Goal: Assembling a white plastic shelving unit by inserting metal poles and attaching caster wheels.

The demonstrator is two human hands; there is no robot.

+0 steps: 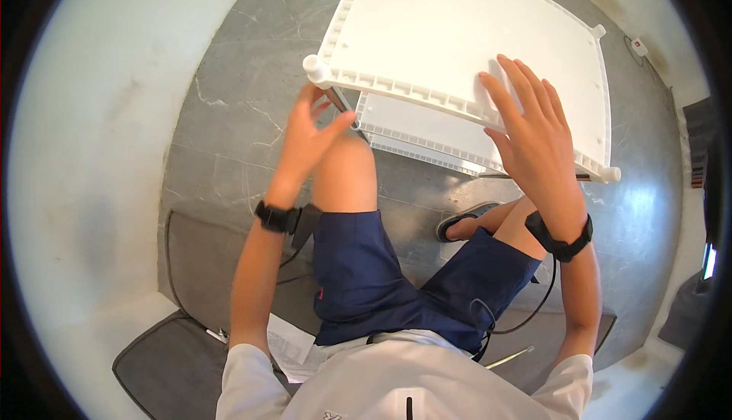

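Note:
In front of my knees stands a rack with white plastic shelves and metal poles. My left hand (pixel 306 134) is at its near left corner, just under the white corner knob (pixel 314 67). Its thumb and fingers are apart beside the metal pole (pixel 341 104); some fingertips are hidden behind the corner, and I see no firm grip. My right hand (pixel 531 134) lies over the near edge of the top shelf (pixel 450 27), toward the right, with fingers stretched out on the white surface. Lower white shelves (pixel 427 121) show beneath the top one.
My knees are close to the rack's near side. Grey cushions (pixel 210 256) lie under and beside me, with paper sheets (pixel 293 344) at my left hip. A thin yellow-green stick (pixel 509 357) and a black cable (pixel 526 321) are at my right. White walls (pixel 99 153) flank the grey tiled floor (pixel 229 115).

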